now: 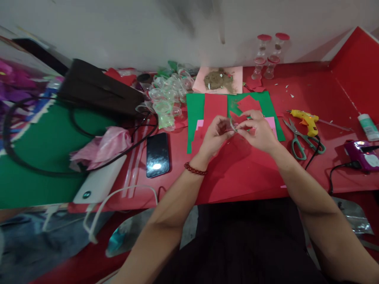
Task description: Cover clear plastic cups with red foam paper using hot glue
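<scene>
My left hand (216, 135) is closed around a small clear plastic cup (232, 124), held with its rim facing right. At that rim my right hand (258, 129) pinches a piece of red paper (237, 118); its fingertips touch the cup, and part of the paper is hidden by them. Both hands are above red sheets (215, 104) that lie over a green sheet (195, 103). Just beyond the right hand is another cut red paper piece (248, 103).
Clear cups (170, 92) are heaped at the back left, beside brown sand (218, 80) on pink paper. Two cup hourglasses (260, 59) stand at the back. Right lie a yellow glue gun (306, 118) and scissors (297, 138); left, a phone (158, 154).
</scene>
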Available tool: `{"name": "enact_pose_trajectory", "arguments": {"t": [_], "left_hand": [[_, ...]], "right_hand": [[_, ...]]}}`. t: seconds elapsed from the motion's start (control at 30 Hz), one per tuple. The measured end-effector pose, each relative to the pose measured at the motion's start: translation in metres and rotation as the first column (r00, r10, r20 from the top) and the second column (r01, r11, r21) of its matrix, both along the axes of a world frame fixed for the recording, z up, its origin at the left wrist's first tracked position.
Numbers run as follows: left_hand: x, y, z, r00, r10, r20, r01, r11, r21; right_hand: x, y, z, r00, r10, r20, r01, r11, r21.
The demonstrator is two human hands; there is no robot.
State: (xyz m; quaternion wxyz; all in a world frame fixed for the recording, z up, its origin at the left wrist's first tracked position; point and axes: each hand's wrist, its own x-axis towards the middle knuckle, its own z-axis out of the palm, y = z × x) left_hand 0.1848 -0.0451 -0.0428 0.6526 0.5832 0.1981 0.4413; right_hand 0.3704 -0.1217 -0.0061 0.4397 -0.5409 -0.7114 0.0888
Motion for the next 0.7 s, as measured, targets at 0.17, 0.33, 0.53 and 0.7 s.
{"name": "enact_pose_trajectory", "arguments": {"t": [0.17,0.33,0.53,0.7], "left_hand": [[-0.001,0.001,-0.001,0.999,0.002,-0.045,-0.001,1.0,0.027],[-0.002,0.001,-0.002,0.995,0.026,-0.098,-0.019,0.998,0.065],[-0.001,0.002,-0.005,0.991,0.097,-0.088,-0.09,0.993,0.074],[-0.001,0.0,-0.003,0.991,0.103,-0.09,-0.096,0.992,0.078]], "right_hand": [[0.002,-0.002,0.004,0.995,0.013,0.1,-0.01,1.0,-0.023],[-0.009,-0.008,0.007,0.973,-0.054,0.223,0.057,0.998,-0.005],[-0.026,-0.014,0.003,0.95,-0.165,0.264,0.155,0.986,0.059],[-0.03,-0.014,-0.002,0.941,-0.206,0.268,0.186,0.978,0.098]]}}
